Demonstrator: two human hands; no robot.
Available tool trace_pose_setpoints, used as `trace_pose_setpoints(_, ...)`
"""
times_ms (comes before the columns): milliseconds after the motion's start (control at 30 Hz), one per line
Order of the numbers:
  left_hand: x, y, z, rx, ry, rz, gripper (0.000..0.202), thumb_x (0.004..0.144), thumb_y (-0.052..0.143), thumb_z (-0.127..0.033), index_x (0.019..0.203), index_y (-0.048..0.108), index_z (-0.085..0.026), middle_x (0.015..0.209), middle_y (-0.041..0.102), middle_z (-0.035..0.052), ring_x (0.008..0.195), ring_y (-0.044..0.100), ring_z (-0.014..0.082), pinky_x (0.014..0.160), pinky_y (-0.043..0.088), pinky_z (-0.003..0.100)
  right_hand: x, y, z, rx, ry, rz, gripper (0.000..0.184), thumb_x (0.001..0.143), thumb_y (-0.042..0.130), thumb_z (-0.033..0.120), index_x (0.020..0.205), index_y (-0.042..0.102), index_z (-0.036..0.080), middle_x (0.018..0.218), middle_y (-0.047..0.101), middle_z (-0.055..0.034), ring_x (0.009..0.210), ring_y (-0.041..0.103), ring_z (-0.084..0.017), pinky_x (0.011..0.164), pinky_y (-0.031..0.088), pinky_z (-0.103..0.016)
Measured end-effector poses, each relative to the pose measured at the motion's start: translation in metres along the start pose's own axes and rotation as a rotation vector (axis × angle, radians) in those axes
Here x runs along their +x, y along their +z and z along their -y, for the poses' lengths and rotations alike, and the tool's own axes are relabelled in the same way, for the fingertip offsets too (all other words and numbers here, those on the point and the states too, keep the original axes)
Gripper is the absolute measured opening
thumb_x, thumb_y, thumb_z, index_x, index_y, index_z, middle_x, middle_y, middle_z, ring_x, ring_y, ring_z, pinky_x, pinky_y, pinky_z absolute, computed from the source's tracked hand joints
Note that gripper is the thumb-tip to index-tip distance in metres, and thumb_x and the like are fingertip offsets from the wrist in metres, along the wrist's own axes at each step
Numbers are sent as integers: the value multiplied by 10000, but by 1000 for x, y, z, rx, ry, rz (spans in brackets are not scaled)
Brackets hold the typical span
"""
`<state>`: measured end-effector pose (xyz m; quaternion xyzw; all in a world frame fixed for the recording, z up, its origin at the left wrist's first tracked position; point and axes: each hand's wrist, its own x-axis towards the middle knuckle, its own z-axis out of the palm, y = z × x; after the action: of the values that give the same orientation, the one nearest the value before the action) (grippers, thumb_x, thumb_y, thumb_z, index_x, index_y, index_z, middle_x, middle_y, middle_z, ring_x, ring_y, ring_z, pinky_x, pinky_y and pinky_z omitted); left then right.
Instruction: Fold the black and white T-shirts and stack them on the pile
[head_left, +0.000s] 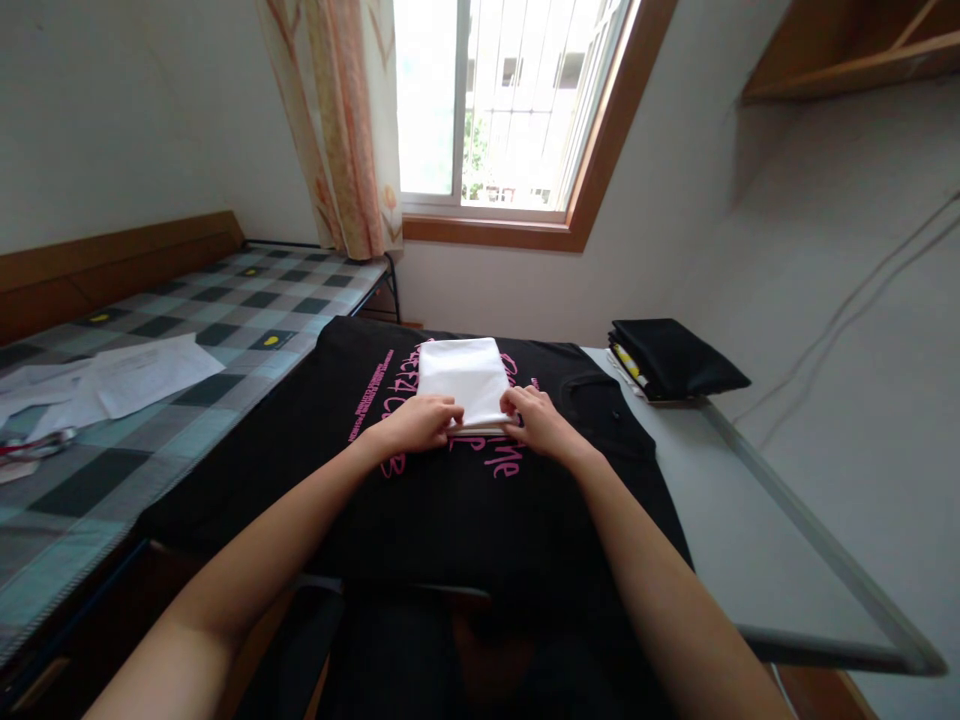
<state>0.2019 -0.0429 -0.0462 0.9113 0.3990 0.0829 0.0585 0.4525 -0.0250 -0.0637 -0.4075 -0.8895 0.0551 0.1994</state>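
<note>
A folded white cloth (463,372) lies on a black T-shirt (450,530) with pink lettering, which is spread over the table. At the cloth's near left corner, my left hand (421,422) pinches the edge between thumb and fingers. My right hand (541,420) grips the near right corner in the same way. Several folded layers show along the near edge between the two hands. Whether the cloth is a garment I cannot tell.
Left of the table is a bed with a checked cover (262,300), bearing loose white papers (142,375). A black case or folder (679,358) sits at the table's far right. Bare white tabletop (750,530) shows on the right. Behind are a curtain (345,130) and a window.
</note>
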Motion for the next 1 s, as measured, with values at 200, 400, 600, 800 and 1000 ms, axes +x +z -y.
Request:
trace_pose_setpoints(200, -6, -16, 6, -219, -101, 101, 266, 703, 588, -139, 928, 720, -190, 843, 655, 17, 697, 595, 134, 627, 421, 211, -1, -5, 4, -19, 9, 86, 52, 810, 642, 223, 780, 683, 213, 889, 600, -30, 898, 532, -197, 963, 346, -424)
trace_pose_setpoints(400, -9, -27, 22, -377, -200, 95, 164, 759, 564, -225, 810, 707, -163, 672, 628, -1, 613, 566, 124, 572, 398, 212, 1, -4, 2, 73, 41, 106, 348, 861, 613, 382, 578, 604, 181, 756, 578, -21, 725, 521, -147, 738, 389, -292)
trace_pose_setpoints(600, -9, -26, 36, -396, -273, -106, 168, 765, 553, -234, 846, 674, -151, 651, 586, -6, 598, 539, 116, 565, 387, 209, 2, -1, -1, 154, 137, -42, 289, 897, 561, 377, 679, 571, 187, 663, 564, 8, 606, 486, -117, 603, 330, -243)
trace_pose_setpoints(800, -10, -22, 32, -448, -172, 33, 234, 716, 688, -352, 851, 644, -166, 690, 564, -20, 620, 524, 118, 570, 380, 213, 3, 3, 0, 163, 150, -89, 227, 903, 549, 372, 770, 594, 194, 720, 598, 1, 649, 516, -124, 636, 346, -234)
trace_pose_setpoints(1000, -9, -17, 24, -248, -109, 108, 217, 704, 694, -269, 894, 623, -194, 759, 564, -23, 671, 524, 130, 600, 361, 218, 2, 3, 0, 103, 290, -87, 215, 904, 527, 371, 780, 600, 211, 739, 628, -9, 658, 546, -139, 619, 338, -236)
